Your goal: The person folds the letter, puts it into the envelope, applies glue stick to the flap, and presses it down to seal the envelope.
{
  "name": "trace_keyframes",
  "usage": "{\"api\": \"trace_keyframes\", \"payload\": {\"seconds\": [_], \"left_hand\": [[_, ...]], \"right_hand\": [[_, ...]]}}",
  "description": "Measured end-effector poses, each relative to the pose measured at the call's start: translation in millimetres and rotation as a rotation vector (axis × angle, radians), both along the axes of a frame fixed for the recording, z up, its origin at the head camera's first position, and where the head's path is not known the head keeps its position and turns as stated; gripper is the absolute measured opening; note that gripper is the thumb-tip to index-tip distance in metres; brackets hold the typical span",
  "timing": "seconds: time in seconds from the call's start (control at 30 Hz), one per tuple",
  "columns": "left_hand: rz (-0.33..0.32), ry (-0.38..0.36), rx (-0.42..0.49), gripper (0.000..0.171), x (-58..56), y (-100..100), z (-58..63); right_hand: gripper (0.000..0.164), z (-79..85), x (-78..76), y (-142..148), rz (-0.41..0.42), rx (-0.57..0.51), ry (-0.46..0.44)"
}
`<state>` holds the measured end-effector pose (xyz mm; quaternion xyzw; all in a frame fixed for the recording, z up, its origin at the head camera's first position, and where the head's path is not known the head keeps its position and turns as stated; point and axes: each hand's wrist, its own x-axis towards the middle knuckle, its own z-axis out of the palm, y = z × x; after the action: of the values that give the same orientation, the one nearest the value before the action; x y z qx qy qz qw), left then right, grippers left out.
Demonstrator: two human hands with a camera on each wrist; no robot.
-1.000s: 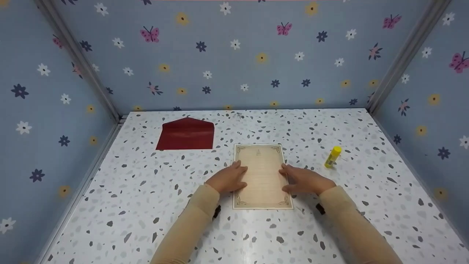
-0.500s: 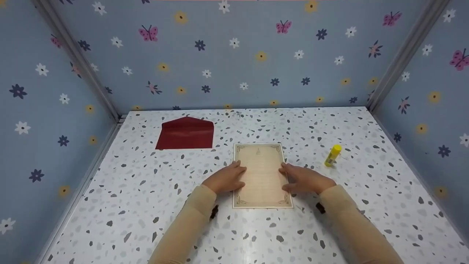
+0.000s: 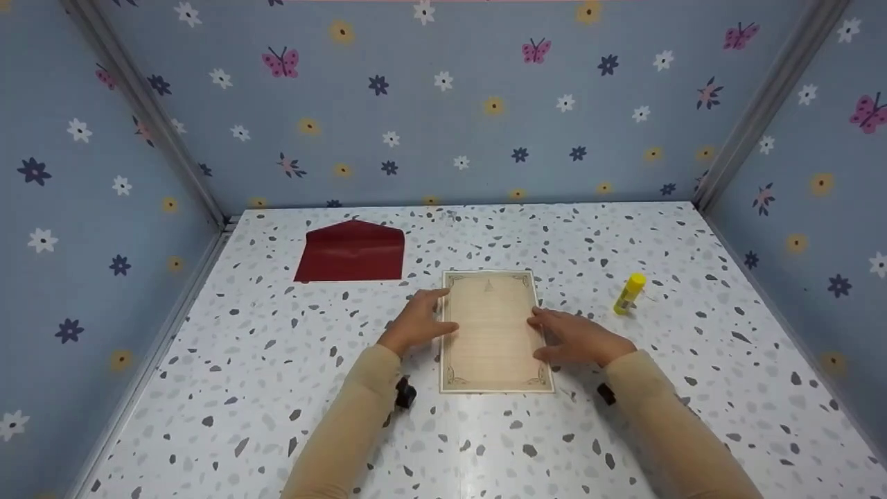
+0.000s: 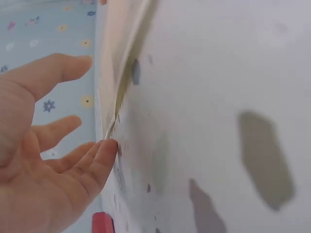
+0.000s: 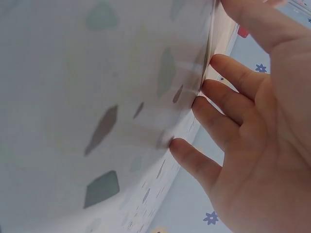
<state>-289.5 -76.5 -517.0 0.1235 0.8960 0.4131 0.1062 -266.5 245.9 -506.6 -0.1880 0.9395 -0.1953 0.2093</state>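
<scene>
A sheet of cream letter paper (image 3: 495,339) with ornate corners and faint lines lies upright in front of me on the speckled table (image 3: 471,443). At its left edge is my left hand (image 3: 416,322), thumb and fingers spread apart. The left wrist view shows fingertips (image 4: 108,148) right at the paper's edge (image 4: 127,53), which stands slightly off the table. My right hand (image 3: 582,338) rests along the paper's right edge, its fingers extended. In the right wrist view those fingertips (image 5: 206,90) line up along the paper edge and tabletop.
A dark red envelope (image 3: 355,260) with its flap raised lies at the back left. To the right of the paper is a yellow glue stick (image 3: 629,294). Flower-patterned blue walls (image 3: 457,104) enclose the table's back and sides.
My left hand has shifted slightly up along the paper's left edge and its thumb and fingers have spread wider. The right hand and the paper have stayed in place.
</scene>
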Motion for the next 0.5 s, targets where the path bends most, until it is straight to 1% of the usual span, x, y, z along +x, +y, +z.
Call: {"api": "trace_keyframes", "payload": {"seconds": [0.13, 0.2, 0.4, 0.5], "left_hand": [[0.100, -0.073, 0.112, 0.071, -10.4, -1.4, -2.8], [0.134, -0.110, 0.171, 0.068, -14.1, -1.3, -3.7], [0.192, -0.198, 0.283, 0.065, -19.7, 2.7, -2.4], [0.212, -0.219, 0.302, 0.064, -20.7, 4.0, -2.0]], "right_hand": [[0.071, 0.5, 0.8, 1.5, 0.007, -0.021, 0.008], [0.070, 0.4, 0.9, 1.4, 0.006, -0.024, 0.009], [0.068, -1.1, -0.3, -0.3, 0.009, -0.010, 0.019], [0.068, -1.3, -1.0, -1.4, 0.014, -0.002, 0.024]]}}
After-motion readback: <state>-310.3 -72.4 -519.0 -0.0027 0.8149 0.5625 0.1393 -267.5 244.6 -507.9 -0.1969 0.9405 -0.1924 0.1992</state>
